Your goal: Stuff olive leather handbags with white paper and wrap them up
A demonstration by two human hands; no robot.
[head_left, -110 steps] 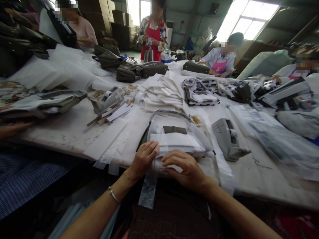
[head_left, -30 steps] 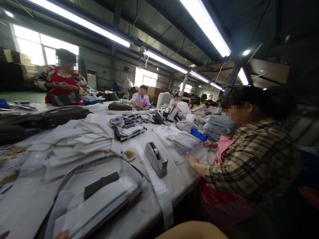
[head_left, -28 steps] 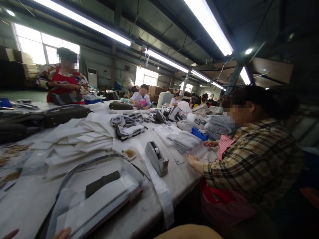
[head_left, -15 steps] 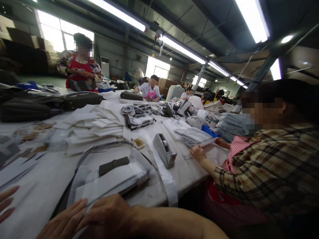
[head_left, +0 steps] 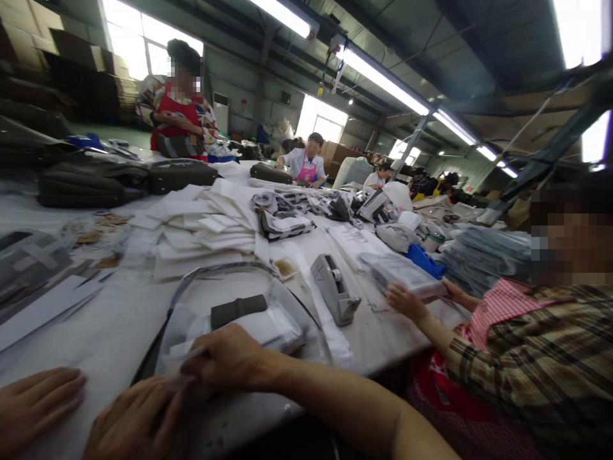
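Note:
A bag [head_left: 238, 310] lies on the table in front of me, partly covered by white sheets and a clear plastic sleeve [head_left: 175, 329]. A dark strap [head_left: 191, 273] arches over its far side. My right hand [head_left: 230, 358] is closed, pinching the near edge of the plastic between thumb and fingers. Right beside it, my left hand [head_left: 136, 418] is bent over the same near edge, its fingers curled on the plastic; its fingertips are partly hidden. Another person's hand [head_left: 43, 406] rests flat on the table at the far left.
A grey tape dispenser [head_left: 334, 287] stands right of the bag, with a plastic strip alongside. White sheets [head_left: 205, 230] are piled behind it. At right, a co-worker in a plaid shirt [head_left: 550, 351] handles a plastic-wrapped packet [head_left: 400, 275]. Dark bags [head_left: 90, 182] lie at the back left.
The view has swung right and slightly down. My right hand has risen from beside my left hand and lifts the plastic edge. The hand at far left now lies further onto the table.

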